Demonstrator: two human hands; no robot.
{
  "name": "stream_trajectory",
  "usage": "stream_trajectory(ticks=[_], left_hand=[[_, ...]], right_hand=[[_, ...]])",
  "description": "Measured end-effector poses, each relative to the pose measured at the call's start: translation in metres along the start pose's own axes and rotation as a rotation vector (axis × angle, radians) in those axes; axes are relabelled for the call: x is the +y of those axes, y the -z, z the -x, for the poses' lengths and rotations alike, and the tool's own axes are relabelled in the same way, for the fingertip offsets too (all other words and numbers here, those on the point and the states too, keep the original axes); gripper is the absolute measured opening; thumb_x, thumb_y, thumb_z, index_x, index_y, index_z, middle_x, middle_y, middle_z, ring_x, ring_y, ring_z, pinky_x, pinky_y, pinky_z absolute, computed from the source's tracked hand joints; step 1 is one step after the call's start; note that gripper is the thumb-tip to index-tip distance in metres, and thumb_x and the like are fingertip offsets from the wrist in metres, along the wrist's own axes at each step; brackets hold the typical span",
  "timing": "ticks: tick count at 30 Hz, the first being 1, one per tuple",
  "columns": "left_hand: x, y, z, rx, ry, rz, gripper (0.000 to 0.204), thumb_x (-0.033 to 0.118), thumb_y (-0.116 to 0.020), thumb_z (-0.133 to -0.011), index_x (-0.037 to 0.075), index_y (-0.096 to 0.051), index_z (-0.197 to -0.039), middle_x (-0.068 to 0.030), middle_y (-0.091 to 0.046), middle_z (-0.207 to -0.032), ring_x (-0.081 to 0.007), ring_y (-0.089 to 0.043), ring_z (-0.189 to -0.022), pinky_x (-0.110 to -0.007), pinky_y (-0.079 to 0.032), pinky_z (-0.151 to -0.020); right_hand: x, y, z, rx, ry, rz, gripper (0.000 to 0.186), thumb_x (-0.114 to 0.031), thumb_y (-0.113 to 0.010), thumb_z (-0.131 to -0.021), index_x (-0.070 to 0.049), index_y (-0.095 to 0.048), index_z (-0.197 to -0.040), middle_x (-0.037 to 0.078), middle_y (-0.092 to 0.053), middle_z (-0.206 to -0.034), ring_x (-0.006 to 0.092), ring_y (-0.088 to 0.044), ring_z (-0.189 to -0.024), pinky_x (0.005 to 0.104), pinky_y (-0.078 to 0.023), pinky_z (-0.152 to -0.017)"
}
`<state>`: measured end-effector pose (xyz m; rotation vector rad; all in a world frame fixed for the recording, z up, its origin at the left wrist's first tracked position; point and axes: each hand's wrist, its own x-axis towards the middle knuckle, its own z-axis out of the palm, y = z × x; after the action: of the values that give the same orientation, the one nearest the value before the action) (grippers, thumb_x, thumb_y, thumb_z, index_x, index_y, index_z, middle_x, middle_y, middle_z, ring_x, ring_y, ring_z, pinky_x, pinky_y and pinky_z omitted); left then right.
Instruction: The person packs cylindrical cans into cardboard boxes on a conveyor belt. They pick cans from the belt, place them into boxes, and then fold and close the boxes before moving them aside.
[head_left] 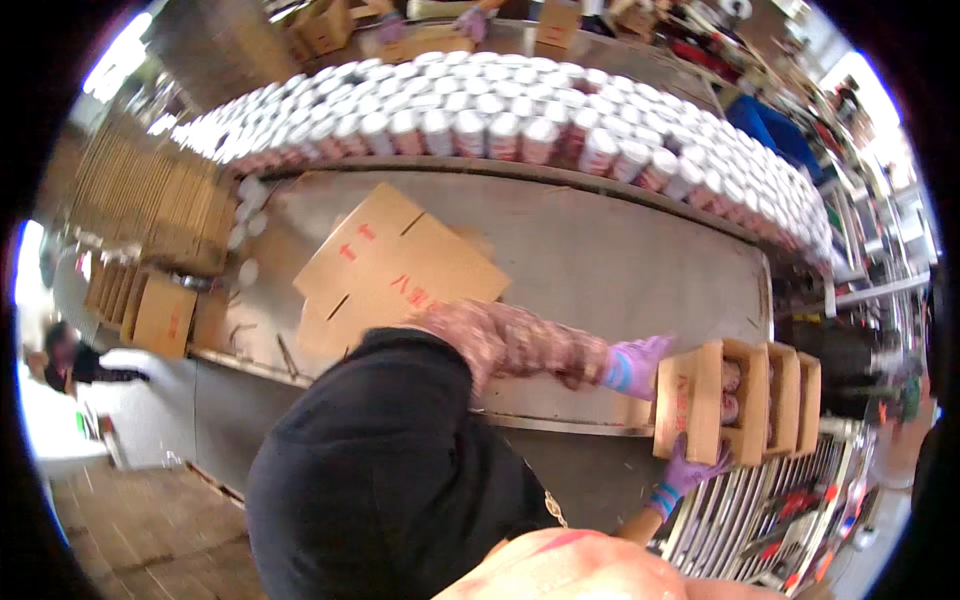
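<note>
At the right end of the table stands an open cardboard carton, with a few reddish cans showing inside it. My left arm, in a patterned sleeve, reaches across the table to it. My left hand, in a purple glove, is at the carton's far left corner with fingers stretched out. On the carton's near side lies my right hand, gloved in purple too, its fingers spread against the cardboard. A flattened carton with red print rests on the table behind my left arm.
More open cartons stand right of the first, by a roller conveyor. White-lidded cans line the table's far side. Flat cardboard is stacked left. A co-worker's gloved hands show at the back; another person is far left.
</note>
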<state>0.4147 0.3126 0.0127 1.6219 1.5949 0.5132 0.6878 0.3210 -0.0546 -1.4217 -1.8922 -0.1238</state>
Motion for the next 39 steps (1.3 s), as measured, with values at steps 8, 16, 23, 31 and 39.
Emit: stream_trajectory(ticks=[8,16,23,31,39], left_hand=[[-0.2,0.204,0.236,0.806,0.39,-0.333,0.076,0.045,-0.06,-0.071,-0.002,-0.037,-0.126,-0.0224,-0.041,-0.127,-0.0332,-0.04,-0.118,-0.038,-0.032,-0.099],[-0.281,0.14,0.403,0.523,0.916,0.334,0.083,0.059,-0.056,-0.07,-0.005,-0.038,-0.119,-0.0281,-0.049,-0.114,-0.0363,-0.048,-0.109,-0.04,-0.039,-0.091],[-0.241,0.084,0.464,0.706,0.763,0.905,0.093,0.043,-0.069,-0.069,-0.006,-0.019,-0.13,-0.0215,-0.049,-0.113,-0.0271,-0.048,-0.108,-0.034,-0.039,-0.09],[-0.425,0.18,0.485,1.267,0.377,1.239,0.063,0.034,-0.066,-0.073,0.004,-0.04,-0.121,-0.0082,-0.056,-0.103,-0.0202,-0.051,-0.097,-0.032,-0.039,-0.082],[-0.418,0.208,0.498,1.653,0.246,1.586,0.07,0.044,-0.059,-0.074,0.012,-0.031,-0.131,-0.0083,-0.033,-0.135,-0.0243,-0.03,-0.124,-0.047,-0.021,-0.099]], right_hand=[[-0.126,-0.022,0.041,0.33,-0.162,0.199,0.081,-0.038,-0.071,-0.068,0.006,-0.032,-0.123,0.021,-0.04,-0.118,0.0369,-0.044,-0.103,0.0475,-0.035,-0.091],[-0.341,-0.116,0.119,-0.954,-0.327,-0.747,0.062,-0.02,-0.066,-0.075,0.0,-0.036,-0.126,0.015,-0.049,-0.116,0.0226,-0.05,-0.102,0.0345,-0.043,-0.085],[-0.392,-0.083,0.101,-1.235,-0.725,-0.996,0.06,-0.016,-0.066,-0.076,-0.005,-0.035,-0.126,0.009,-0.052,-0.111,0.0179,-0.052,-0.096,0.0309,-0.045,-0.082],[-0.534,-0.159,0.1,-1.277,-0.474,-0.979,0.063,-0.022,-0.065,-0.076,0.0,-0.033,-0.126,0.012,-0.051,-0.115,0.0195,-0.05,-0.103,0.0301,-0.041,-0.087],[-0.597,-0.239,0.102,-1.477,-0.296,-1.069,0.066,-0.034,-0.062,-0.077,0.001,-0.033,-0.125,0.012,-0.05,-0.115,0.0208,-0.051,-0.1,0.0298,-0.041,-0.084]])
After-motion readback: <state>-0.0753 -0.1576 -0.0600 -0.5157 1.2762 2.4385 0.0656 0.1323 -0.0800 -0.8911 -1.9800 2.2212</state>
